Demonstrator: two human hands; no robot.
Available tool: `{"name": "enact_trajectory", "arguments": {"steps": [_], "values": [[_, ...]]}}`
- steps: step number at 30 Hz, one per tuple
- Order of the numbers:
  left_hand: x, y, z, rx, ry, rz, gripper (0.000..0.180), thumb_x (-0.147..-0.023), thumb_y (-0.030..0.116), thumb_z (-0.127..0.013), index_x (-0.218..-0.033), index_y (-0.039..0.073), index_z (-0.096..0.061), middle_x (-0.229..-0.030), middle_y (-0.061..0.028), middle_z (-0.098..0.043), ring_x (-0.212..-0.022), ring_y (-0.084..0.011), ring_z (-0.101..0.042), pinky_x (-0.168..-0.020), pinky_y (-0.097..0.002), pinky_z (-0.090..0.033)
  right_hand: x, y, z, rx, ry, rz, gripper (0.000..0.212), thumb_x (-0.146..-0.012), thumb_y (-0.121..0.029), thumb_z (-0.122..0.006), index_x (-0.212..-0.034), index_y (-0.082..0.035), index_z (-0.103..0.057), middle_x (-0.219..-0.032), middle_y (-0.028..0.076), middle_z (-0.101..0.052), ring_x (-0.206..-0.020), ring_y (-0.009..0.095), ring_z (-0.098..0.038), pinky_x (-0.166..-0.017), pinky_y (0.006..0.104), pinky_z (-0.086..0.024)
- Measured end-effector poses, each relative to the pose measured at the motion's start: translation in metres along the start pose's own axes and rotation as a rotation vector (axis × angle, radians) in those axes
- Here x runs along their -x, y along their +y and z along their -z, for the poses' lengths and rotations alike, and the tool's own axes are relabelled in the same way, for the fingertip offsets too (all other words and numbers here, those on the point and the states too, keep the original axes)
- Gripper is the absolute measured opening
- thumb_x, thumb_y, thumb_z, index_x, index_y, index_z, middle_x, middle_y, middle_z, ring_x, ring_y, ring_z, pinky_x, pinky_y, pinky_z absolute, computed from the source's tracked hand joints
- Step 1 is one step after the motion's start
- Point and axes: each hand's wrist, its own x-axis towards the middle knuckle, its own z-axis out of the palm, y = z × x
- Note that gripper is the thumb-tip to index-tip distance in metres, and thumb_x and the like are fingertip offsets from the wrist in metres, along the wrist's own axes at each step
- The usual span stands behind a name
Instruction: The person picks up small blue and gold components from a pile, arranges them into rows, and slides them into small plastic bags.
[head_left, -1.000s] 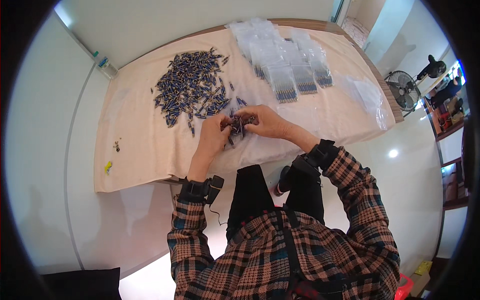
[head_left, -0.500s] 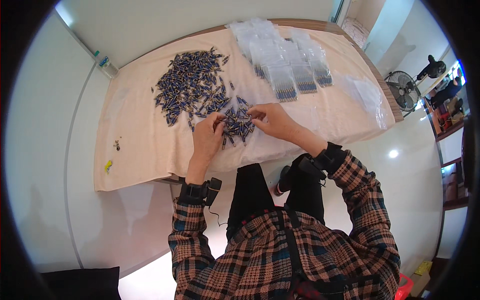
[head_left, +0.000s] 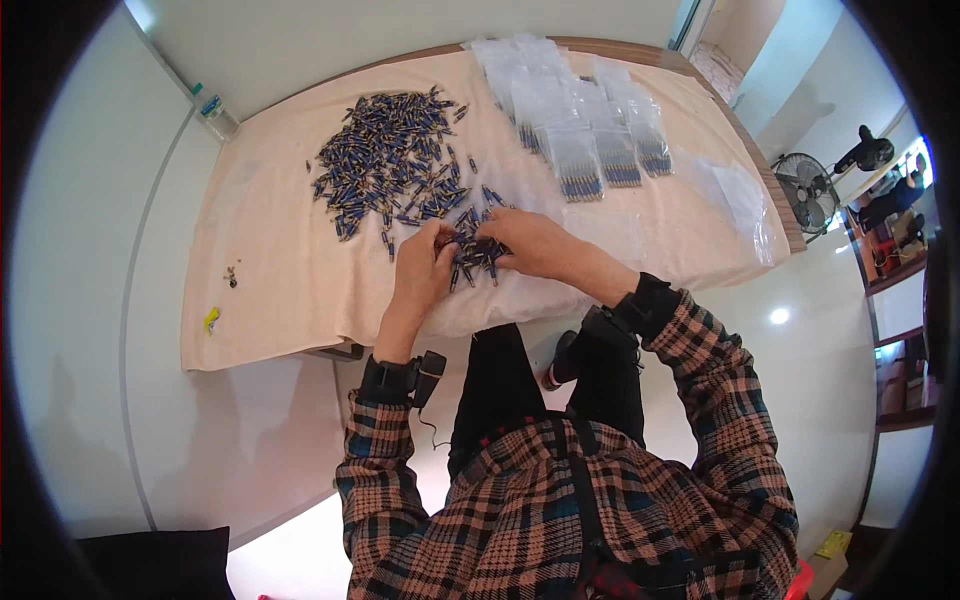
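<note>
Small blue cylindrical pieces with brass-coloured ends lie in a loose little group (head_left: 463, 272) near the table's front edge. My left hand (head_left: 422, 268) is at the left side of this group, its thumb and forefinger curled together; whatever is between them is too small to make out. From the right, my right hand (head_left: 540, 245) reaches over the same group, fingers bent down and closed on blue-and-brass pieces, with the fingertips partly hidden among them. A much larger heap (head_left: 385, 160) of the same pieces spreads just beyond my left hand.
Clear bags (head_left: 580, 150) filled with rows of these pieces lie at the back right. Flat clear bags (head_left: 740, 200) rest at the right edge of the cloth (head_left: 270, 290). A bottle (head_left: 215, 112) stands at the back left; a yellow scrap (head_left: 211, 319) lies front left.
My right hand has moved left and down into the small group, closer to my left hand. The left hand stays beside the pieces. The view has shifted slightly.
</note>
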Motion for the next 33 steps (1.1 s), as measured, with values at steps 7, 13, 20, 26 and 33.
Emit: {"name": "enact_trajectory", "arguments": {"steps": [7, 13, 20, 26, 33], "values": [[0.000, 0.005, 0.003, 0.054, -0.015, 0.089, 0.014, -0.083, 0.002, -0.063, -0.097, 0.000, -0.063, -0.074, -0.0049, -0.064, -0.065, -0.0092, -0.057, -0.061, -0.0236, -0.046, 0.015, 0.014, -0.011, -0.198, 0.148, 0.073, 0.021, -0.070, -0.007, -0.071, -0.091, -0.005, -0.066, -0.088, 0.014, -0.059, -0.090, 0.035, -0.058, -0.077, 0.0413, -0.048], [-0.003, 0.009, 0.004, 0.216, 0.060, 0.131, 0.012, -0.086, 0.005, -0.061, -0.096, -0.001, -0.064, -0.071, 0.0013, -0.061, -0.061, -0.0052, -0.053, -0.056, -0.0214, -0.043, 0.011, 0.021, -0.013, -0.223, 0.258, 0.081, 0.014, -0.075, -0.005, -0.071, -0.088, 0.000, -0.068, -0.079, 0.012, -0.064, -0.073, 0.028, -0.063, -0.066, 0.0336, -0.049], [-0.002, 0.015, 0.011, 0.392, -0.038, 0.237, 0.009, -0.088, 0.006, -0.060, -0.093, -0.001, -0.063, -0.069, 0.0019, -0.058, -0.057, -0.0042, -0.050, -0.053, -0.0192, -0.041, 0.001, 0.024, -0.015, -0.912, 0.219, -0.321, 0.017, -0.084, -0.013, -0.068, -0.087, 0.004, -0.070, -0.065, 0.005, -0.065, -0.053, 0.008, -0.057, -0.049, 0.0253, -0.044], [0.003, 0.028, 0.016, 0.594, -0.171, 0.204, 0.006, -0.088, 0.005, -0.060, -0.091, 0.000, -0.062, -0.068, 0.0026, -0.056, -0.056, -0.0030, -0.048, -0.051, -0.0184, -0.039, -0.002, 0.024, -0.016, -0.810, 0.272, -0.249, 0.021, -0.088, -0.017, -0.064, -0.086, 0.003, -0.071, -0.066, 0.003, -0.066, -0.054, 0.008, -0.058, -0.048, 0.0233, -0.044], [0.008, 0.037, 0.015, 0.664, -0.226, 0.160, 0.006, -0.089, 0.005, -0.061, -0.093, 0.001, -0.061, -0.068, 0.0025, -0.057, -0.057, -0.0031, -0.049, -0.051, -0.0178, -0.039, 0.014, -0.008, 0.011, -0.948, 0.170, -0.290, 0.024, -0.093, -0.021, -0.060, -0.096, 0.000, -0.071, -0.072, 0.002, -0.066, -0.060, 0.006, -0.058, -0.051, 0.0201, -0.046]]}}
